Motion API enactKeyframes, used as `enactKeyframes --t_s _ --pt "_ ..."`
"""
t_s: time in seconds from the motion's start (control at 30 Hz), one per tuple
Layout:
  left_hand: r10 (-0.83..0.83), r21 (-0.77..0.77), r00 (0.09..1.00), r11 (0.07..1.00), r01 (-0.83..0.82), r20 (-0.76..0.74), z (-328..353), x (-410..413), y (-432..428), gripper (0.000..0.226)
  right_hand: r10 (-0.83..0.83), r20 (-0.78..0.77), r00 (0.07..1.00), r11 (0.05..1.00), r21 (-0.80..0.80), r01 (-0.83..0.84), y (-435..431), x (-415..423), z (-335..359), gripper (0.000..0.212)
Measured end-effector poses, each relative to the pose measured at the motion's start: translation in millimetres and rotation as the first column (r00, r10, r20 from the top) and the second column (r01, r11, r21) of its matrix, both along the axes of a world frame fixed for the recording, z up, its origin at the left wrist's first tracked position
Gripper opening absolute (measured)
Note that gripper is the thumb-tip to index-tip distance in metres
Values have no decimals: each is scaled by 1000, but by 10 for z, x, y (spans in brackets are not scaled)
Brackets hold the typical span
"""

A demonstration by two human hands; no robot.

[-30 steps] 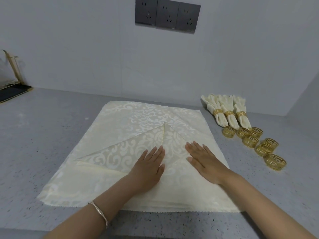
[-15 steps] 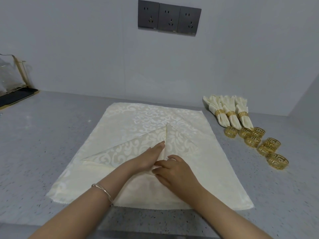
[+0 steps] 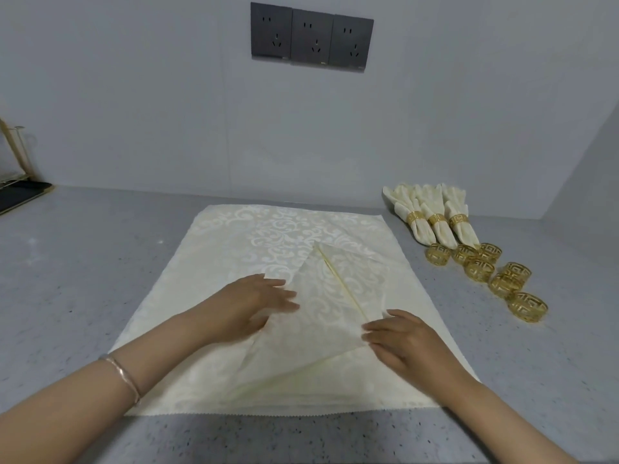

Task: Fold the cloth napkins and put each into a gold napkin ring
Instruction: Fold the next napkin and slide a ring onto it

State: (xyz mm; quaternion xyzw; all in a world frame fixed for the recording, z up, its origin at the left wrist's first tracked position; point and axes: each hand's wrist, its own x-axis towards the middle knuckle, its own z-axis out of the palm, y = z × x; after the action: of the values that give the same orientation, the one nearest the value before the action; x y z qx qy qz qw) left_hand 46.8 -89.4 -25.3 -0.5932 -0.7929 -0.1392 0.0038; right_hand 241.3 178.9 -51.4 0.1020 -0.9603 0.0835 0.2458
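A stack of cream patterned napkins (image 3: pixel 234 239) lies flat on the grey counter. Its top layer is folded into a narrow pointed flap (image 3: pixel 331 296), with the tip pointing away from me. My left hand (image 3: pixel 251 306) rests flat on the cloth at the flap's left edge, fingers stretched out. My right hand (image 3: pixel 398 339) pinches the flap's right corner. Three folded napkins in gold rings (image 3: pixel 432 222) lie at the back right. Several loose gold rings (image 3: pixel 485 272) sit just in front of them.
A row of dark wall sockets (image 3: pixel 311 38) is on the wall behind. A dark tray (image 3: pixel 20 195) with a gold wire rack stands at the far left. The side wall closes in at the right. The counter's front edge runs below my arms.
My right hand took the left flap and carried it over to the right, making the folded shape narrower. My left hand slid left onto the new fold edge.
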Motion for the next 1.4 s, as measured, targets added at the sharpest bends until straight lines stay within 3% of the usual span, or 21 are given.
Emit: enactKeyframes --t_s 0.17,0.33,0.43,0.57,0.73,0.9,1.1,1.23,1.37,1.4 --pt "33 -46 998 998 -31 44 94 -73 61 38 -41 55 998 998 -35 43 -97 -16 39 37" --pt "197 -52 891 980 -193 409 229 -150 223 24 -126 96 987 968 -204 143 -187 -52 48 31" --pt "280 -72 827 957 -282 487 249 -231 407 45 -193 98 976 920 -327 215 -223 -90 108 8" --pt "416 -115 715 895 -431 562 195 -276 629 51 -215 175 961 785 -554 277 -217 -188 160 26" --pt "497 -176 677 856 -487 542 160 -253 735 26 -277 79 958 714 -650 260 58 -482 218 19" --pt "529 -157 636 823 -546 561 116 -212 757 27 -243 328 913 703 -589 399 426 -929 195 37" --pt "565 -77 686 795 -602 458 80 -214 904 31 -305 319 897 664 -604 441 462 -834 205 27" --pt "499 37 721 810 -585 481 48 -254 1019 27 -167 350 922 696 -621 362 439 -444 251 25" --pt "505 74 746 805 -588 433 -41 -189 1102 7 -94 349 932 588 -736 335 396 -314 291 19" --pt "525 83 755 797 -598 394 -64 -152 1093 22 -105 346 932 584 -738 340 397 -335 292 17"
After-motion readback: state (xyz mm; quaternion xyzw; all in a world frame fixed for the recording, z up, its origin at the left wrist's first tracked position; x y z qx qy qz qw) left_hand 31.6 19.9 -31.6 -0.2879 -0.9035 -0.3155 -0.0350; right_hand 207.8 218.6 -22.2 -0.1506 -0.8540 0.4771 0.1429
